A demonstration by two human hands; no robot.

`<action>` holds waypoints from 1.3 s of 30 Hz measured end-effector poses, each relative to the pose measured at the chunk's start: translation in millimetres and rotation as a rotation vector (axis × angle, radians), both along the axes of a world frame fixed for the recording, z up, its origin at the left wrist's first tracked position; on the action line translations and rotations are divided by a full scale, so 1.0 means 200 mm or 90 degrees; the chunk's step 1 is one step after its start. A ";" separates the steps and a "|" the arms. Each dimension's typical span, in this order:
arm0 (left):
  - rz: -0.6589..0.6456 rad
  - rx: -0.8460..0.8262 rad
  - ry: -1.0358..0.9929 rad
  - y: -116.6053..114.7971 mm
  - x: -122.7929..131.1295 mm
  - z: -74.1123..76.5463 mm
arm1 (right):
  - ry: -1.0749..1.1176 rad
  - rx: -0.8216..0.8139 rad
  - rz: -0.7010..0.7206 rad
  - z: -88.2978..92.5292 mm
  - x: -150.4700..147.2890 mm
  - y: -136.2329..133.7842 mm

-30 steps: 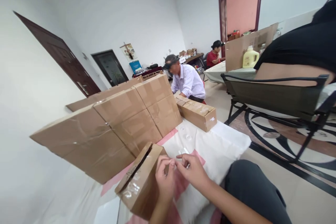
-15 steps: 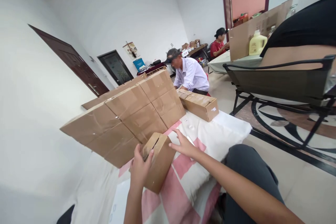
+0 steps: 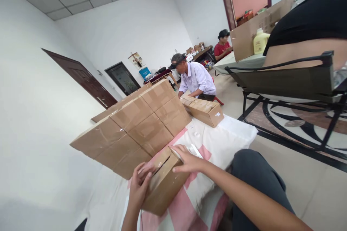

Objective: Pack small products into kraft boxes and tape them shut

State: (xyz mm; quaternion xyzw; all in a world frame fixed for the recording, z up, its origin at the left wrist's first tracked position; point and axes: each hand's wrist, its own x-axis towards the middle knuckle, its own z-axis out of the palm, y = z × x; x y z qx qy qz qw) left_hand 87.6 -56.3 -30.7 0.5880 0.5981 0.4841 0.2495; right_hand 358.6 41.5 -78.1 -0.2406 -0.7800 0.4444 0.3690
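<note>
A small cardboard box (image 3: 168,186) with a dark slit along its top stands on the pink-and-white cloth (image 3: 181,209) in front of me. My left hand (image 3: 139,186) grips its left end, thumb toward me and fingers over the far side. At the opposite end, my right hand (image 3: 187,160) holds the top corner, with the thumb on the near side and the fingers across the top. Just beyond the right hand lies a small white object (image 3: 195,151), partly covered; its kind is unclear.
Behind the box rises a wall of taped cardboard boxes (image 3: 146,126). A long cardboard box (image 3: 204,110) lies to its right, near a person in a pale shirt (image 3: 199,79). A dark-framed folding bed (image 3: 282,86) stands at right, with a yellow jug (image 3: 260,41) beyond.
My right hand has come onto the box's right end, having been just off it before. The box has shifted slightly toward me and turned, with the left hand still on it.
</note>
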 end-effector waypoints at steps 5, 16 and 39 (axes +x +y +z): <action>-0.030 -0.036 -0.014 -0.07 0.11 0.02 | 0.046 0.002 0.089 0.00 -0.06 0.05; 0.043 0.002 -0.051 -0.11 0.12 0.08 | 0.002 0.147 0.020 0.00 0.02 -0.07; -0.064 -0.085 -0.057 0.09 0.36 0.11 | 0.015 0.106 -0.003 0.01 0.05 -0.06</action>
